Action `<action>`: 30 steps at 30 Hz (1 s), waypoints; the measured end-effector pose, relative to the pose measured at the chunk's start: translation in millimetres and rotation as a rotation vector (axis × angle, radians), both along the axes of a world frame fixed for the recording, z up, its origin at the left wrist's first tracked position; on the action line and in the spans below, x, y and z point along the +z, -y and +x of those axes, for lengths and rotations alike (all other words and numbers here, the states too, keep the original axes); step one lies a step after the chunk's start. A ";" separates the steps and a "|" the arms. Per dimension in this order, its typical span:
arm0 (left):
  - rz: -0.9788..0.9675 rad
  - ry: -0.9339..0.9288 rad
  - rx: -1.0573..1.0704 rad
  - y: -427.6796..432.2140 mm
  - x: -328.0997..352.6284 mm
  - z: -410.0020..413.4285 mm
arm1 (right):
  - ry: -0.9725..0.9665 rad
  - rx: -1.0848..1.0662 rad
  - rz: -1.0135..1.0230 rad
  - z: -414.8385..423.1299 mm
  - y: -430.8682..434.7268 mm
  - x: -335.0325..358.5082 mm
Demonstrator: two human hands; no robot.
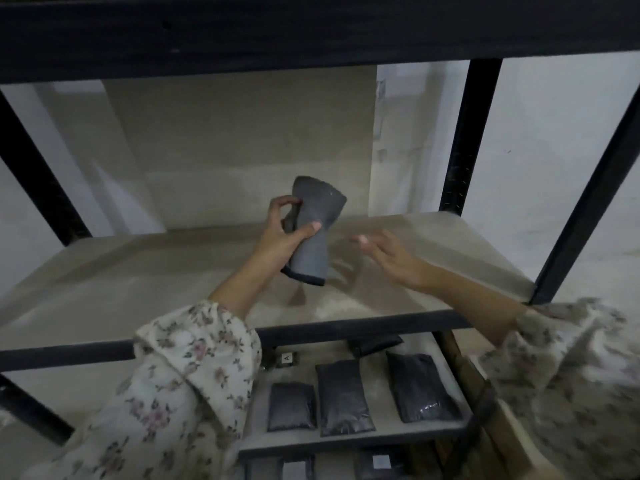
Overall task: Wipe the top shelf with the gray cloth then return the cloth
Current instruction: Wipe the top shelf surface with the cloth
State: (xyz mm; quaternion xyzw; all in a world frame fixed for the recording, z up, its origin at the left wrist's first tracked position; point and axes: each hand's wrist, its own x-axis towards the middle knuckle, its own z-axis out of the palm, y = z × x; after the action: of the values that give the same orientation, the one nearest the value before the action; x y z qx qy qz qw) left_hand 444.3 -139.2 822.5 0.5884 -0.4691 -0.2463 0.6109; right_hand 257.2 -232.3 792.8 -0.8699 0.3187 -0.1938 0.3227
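Observation:
A folded gray cloth (313, 230) stands upright in the air above a beige shelf board (145, 271). My left hand (282, 233) grips the cloth round its middle, thumb across the front. To the right of the cloth hovers my right hand (391, 258), blurred, fingers spread and straight, holding nothing and a little apart from the cloth. A dark shelf edge (311, 29) runs across the top of the view; its upper surface is hidden.
Black metal posts (460, 140) frame the rack at the right and left. On the shelf below lie several dark pouches (343, 398) and a small tag marked A (286, 358). A pale wall stands behind the rack.

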 end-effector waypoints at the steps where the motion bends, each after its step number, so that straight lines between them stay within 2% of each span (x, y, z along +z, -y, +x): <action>1: -0.010 0.260 0.022 4.1 -0.2 8.1 | -0.137 0.043 -0.118 -16.9 4.5 -9.3; 3: 0.087 0.712 0.036 11.3 -11.3 23.2 | -0.420 0.145 -0.327 -41.4 11.9 -29.9; 5: 0.289 0.947 -0.016 13.5 -32.8 29.4 | -0.566 0.209 -0.489 -51.1 16.4 -46.0; 7: 0.427 1.132 0.011 11.0 -57.9 21.6 | -0.546 0.195 -0.572 -51.9 15.1 -52.7; 10: 0.342 1.310 0.196 1.8 -70.1 -2.1 | -0.499 0.151 -0.616 -51.5 10.7 -54.3; 12: 0.264 1.325 0.205 -9.0 -72.0 -12.9 | -0.487 0.145 -0.622 -51.2 10.5 -55.5; 15: 0.183 1.235 0.078 -27.8 -69.6 -18.0 | -0.475 0.143 -0.639 -50.9 10.7 -56.2; 19: 0.336 1.277 0.070 -8.4 -54.8 -6.3 | -0.479 0.149 -0.614 -50.3 11.2 -53.5; 21: 0.406 1.140 0.068 -2.3 -52.7 -7.5 | -0.486 0.148 -0.603 -49.9 11.8 -52.6; 23: 0.368 1.103 0.076 -10.0 -61.5 -18.2 | -0.488 0.149 -0.616 -49.4 12.3 -52.8; 26: 0.240 1.261 0.077 -32.4 -73.0 -35.5 | -0.488 0.155 -0.634 -50.0 11.1 -54.4; 30: 0.195 1.175 0.077 -15.5 -54.3 -13.3 | -0.478 0.156 -0.630 -50.5 10.7 -54.9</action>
State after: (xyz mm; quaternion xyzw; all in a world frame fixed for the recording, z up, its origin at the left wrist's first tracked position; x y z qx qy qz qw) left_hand 430.9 -123.7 768.1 0.6960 -0.6821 0.1007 0.2004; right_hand 206.8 -243.0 737.9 -0.9684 0.2426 -0.0492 -0.0294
